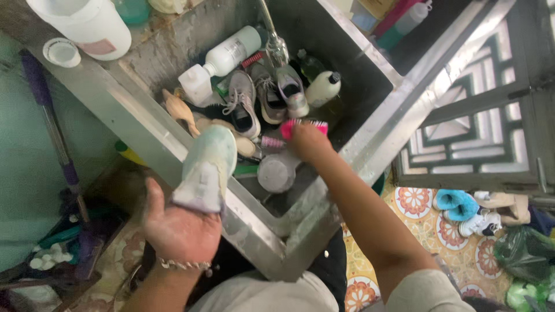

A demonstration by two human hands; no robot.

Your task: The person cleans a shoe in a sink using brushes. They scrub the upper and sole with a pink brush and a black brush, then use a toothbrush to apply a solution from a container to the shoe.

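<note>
Over the steel sink [144, 124], two hands are handling a shoe and a brush.
The left hand [179, 228] is gripping a pale green sneaker [205, 167] by its heel at the near rim; farther right, the right hand [309, 141] is clamped on a pink scrub brush [287, 128].

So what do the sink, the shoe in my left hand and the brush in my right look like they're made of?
Sink: likely stainless steel, dull grey, scuffed and stained.
Shoe: seems a pale green fabric or synthetic upper, matte and wet with suds; the left hand hides its heel.
Brush: probably plastic, bright pink with glossy bristles, held by the right hand.
</note>
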